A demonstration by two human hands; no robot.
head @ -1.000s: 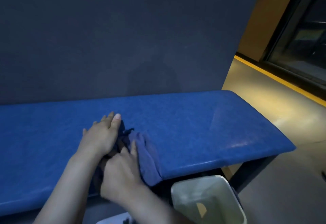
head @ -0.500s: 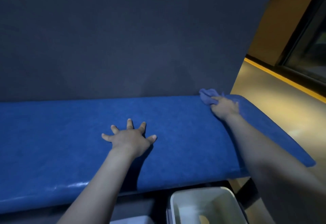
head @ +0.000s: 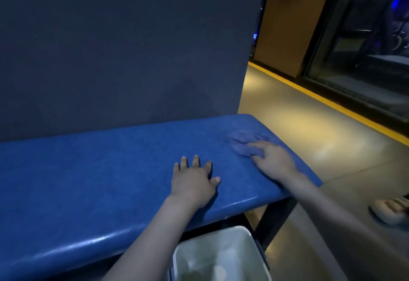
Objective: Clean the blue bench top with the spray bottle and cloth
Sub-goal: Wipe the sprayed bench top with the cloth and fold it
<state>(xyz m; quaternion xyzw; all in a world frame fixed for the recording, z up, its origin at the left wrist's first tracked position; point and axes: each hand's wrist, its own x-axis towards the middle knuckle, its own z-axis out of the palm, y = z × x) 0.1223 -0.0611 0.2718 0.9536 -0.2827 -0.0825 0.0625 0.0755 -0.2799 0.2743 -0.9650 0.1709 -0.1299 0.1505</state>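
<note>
The blue bench top (head: pixel 99 170) runs from the left edge to the middle right, against a dark wall. My right hand (head: pixel 273 161) presses a crumpled blue-purple cloth (head: pixel 243 144) flat onto the bench near its right end, fingers lying over the cloth. My left hand (head: pixel 194 183) rests palm down on the bench beside it, fingers spread, holding nothing. No spray bottle is in view.
A white bin (head: pixel 219 256) stands on the floor under the bench's front edge. The dark wall (head: pixel 121 48) rises right behind the bench. Open floor with a yellow stripe (head: pixel 332 103) lies to the right, and a foot in a sandal (head: pixel 391 212) at the far right.
My right hand carried the cloth from the middle of the bench out to its right end, then drew it back from the rear corner toward the front. My left hand flattened on the bench.
</note>
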